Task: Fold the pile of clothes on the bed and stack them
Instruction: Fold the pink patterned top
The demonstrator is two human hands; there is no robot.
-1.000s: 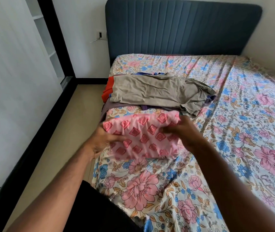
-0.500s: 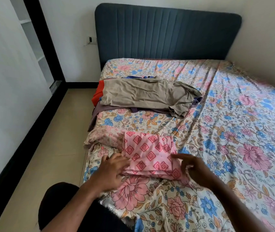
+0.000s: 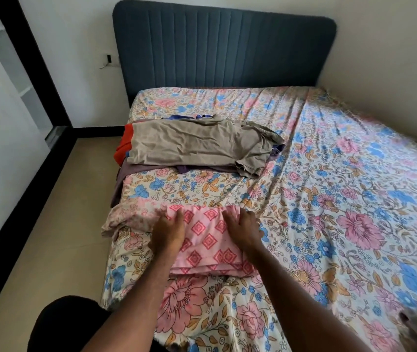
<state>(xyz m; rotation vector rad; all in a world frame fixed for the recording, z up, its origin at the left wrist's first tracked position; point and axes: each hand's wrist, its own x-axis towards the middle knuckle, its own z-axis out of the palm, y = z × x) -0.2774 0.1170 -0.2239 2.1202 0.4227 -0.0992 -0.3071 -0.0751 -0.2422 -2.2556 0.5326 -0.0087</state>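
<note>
At the near edge of the bed [image 3: 354,199], a folded pink cloth [image 3: 208,240] is pressed flat under both hands. The left hand [image 3: 168,233] is laid palm down on the cloth's left side, its fingers straight and close together, reaching toward the far edge. The right hand [image 3: 243,228] is laid on the right side in the same way, fingers extended and slightly spread; nothing is pinched by either hand. The step in hand is judged to be the smoothing and settling of this folded piece, so that a base for the stack is made.

For that to be done well, pressure is best spread evenly from the middle outward, so that trapped air and creases are pushed to the edges and not bunched under the palms. The layered near edge should be kept aligned; if one hand is dragged harder, the upper layers are likely to be skewed. A pale floral cloth [image 3: 131,215] is seen just beside the pink one, partly under its left edge, and it should not be caught in the sweep.

Farther up the bed, well apart, the unfolded pile [image 3: 197,146] is lying, with a tan garment on top and orange, purple and blue cloth showing beneath. Most of the task is judged to remain.
</note>
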